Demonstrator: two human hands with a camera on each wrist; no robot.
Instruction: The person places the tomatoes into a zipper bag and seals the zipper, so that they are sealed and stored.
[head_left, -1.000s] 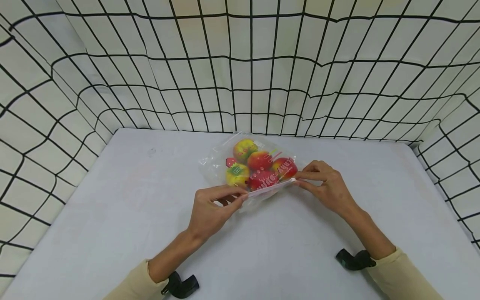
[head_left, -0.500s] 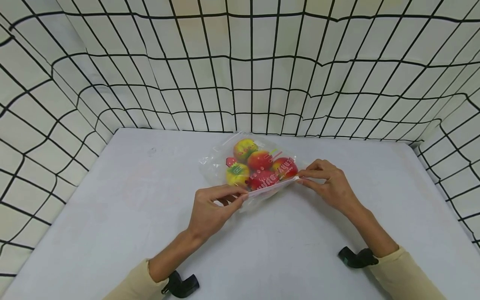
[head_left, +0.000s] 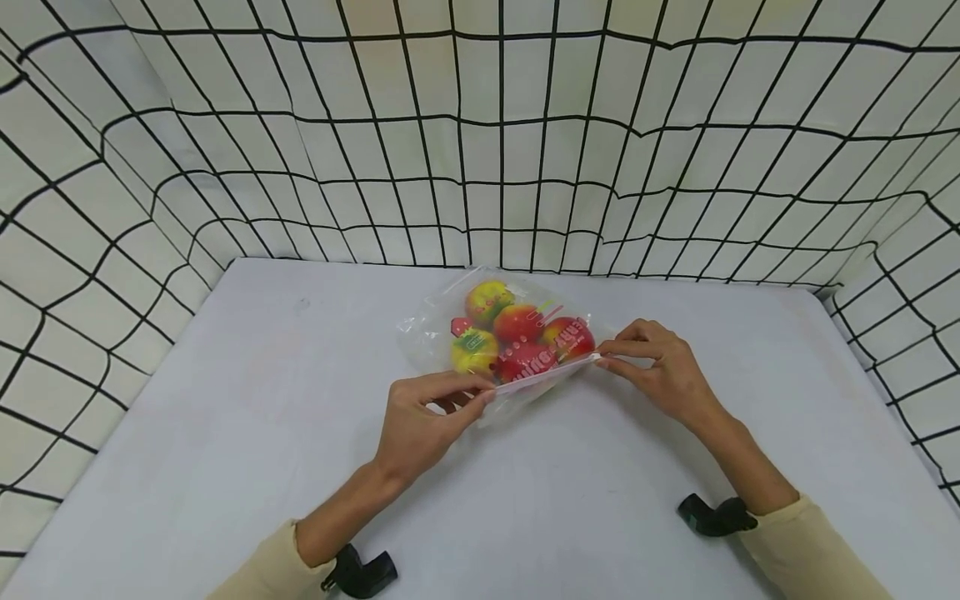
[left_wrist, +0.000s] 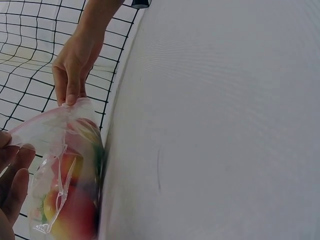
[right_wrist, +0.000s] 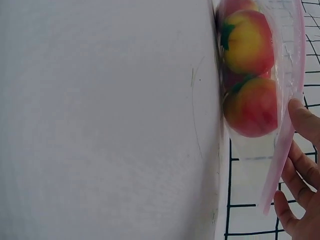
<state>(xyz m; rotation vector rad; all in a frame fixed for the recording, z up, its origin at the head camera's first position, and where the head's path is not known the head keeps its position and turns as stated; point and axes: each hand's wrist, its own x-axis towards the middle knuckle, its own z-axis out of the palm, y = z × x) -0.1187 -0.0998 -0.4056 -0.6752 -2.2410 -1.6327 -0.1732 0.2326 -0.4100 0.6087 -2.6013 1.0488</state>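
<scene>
A clear plastic zip bag (head_left: 431,329) with red print lies toward the back of the white table. Several round red-and-yellow fruits (head_left: 519,322) are inside it; green patches show on some of them (right_wrist: 248,42). My left hand (head_left: 420,421) pinches the near edge of the bag at the left end of its pink zip strip (head_left: 543,373). At the strip's right part, my right hand (head_left: 660,375) pinches the edge between thumb and fingers, at a small white slider (head_left: 595,357). The pink strip (right_wrist: 280,167) runs on past the right thumb in the right wrist view.
Black netting (head_left: 502,150) hangs before a pale wall behind the table and along both sides. The white tabletop (head_left: 247,400) stretches around the bag. A black camera mount (head_left: 363,573) sits at the left wrist, another mount (head_left: 716,515) at the right wrist.
My right hand has shifted slightly to the right along the zip strip, and the white slider with it. My left hand and the fruits stay where they were.
</scene>
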